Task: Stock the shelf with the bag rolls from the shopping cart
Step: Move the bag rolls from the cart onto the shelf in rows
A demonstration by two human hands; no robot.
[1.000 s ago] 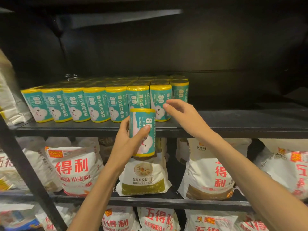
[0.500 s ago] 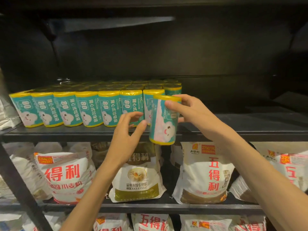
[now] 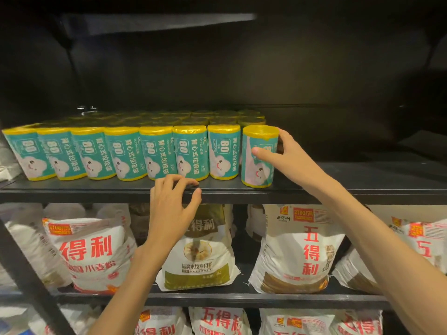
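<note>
the bag roll [image 3: 258,157] is standing upright on the black shelf [image 3: 350,187], at the right end of the front row of rolls [image 3: 121,153] and just beside its neighbour, sitting slightly forward of the line. the right hand [image 3: 287,158] is gripping it around the middle, thumb lying across the front label and fingers curling behind, where they are hidden. the left hand [image 3: 173,201] is holding nothing; its loosely bent fingertips are resting on the shelf's front edge below the row. judging by the look, the roll is probably light and fairly firm, a tight wound cylinder that gives a little under pressure, with a glossy printed wrap that could be slick, so taking it around the mid-body with thumb opposing fingers seems the safest hold, and it is likely to tip if nudged near the top. it is wearing a teal label with a pale cartoon cloud face, a partly covered number, and crinkled yellow film showing at the top and bottom ends. flour sacks [image 3: 300,247] are filling the shelves underneath.
</note>
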